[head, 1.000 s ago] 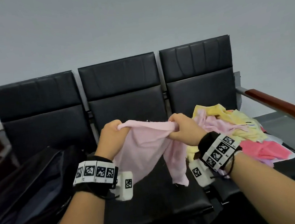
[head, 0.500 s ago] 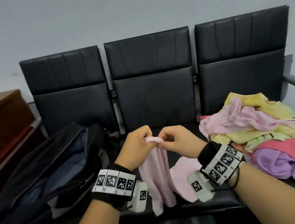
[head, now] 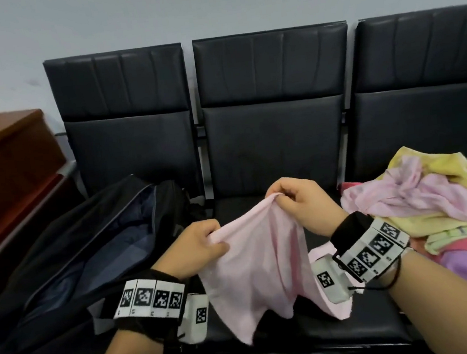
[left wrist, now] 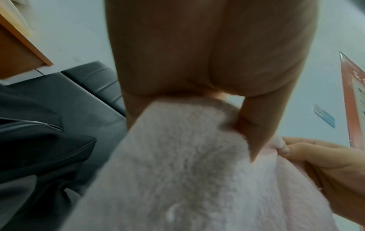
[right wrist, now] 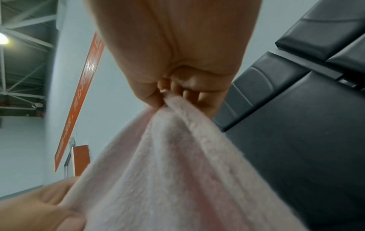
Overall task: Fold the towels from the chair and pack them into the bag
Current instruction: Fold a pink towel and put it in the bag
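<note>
Pinching a fuzzy pale-pink towel (head: 254, 264) at its top edge, left hand (head: 198, 246) and right hand (head: 302, 206) fingers clamped; open black bag (head: 70, 259) lower left, crumpled towel pile (head: 439, 203) right.

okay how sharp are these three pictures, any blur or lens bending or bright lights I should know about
Head view: evenly lit and mostly sharp, chair backs bowed by the wide lens. Left wrist view: soft throughout, the pink towel and left hand blurred at close range. Right wrist view: towel fuzzy near the lens, right hand clearer, one ceiling lamp glaring at the left edge.
</note>
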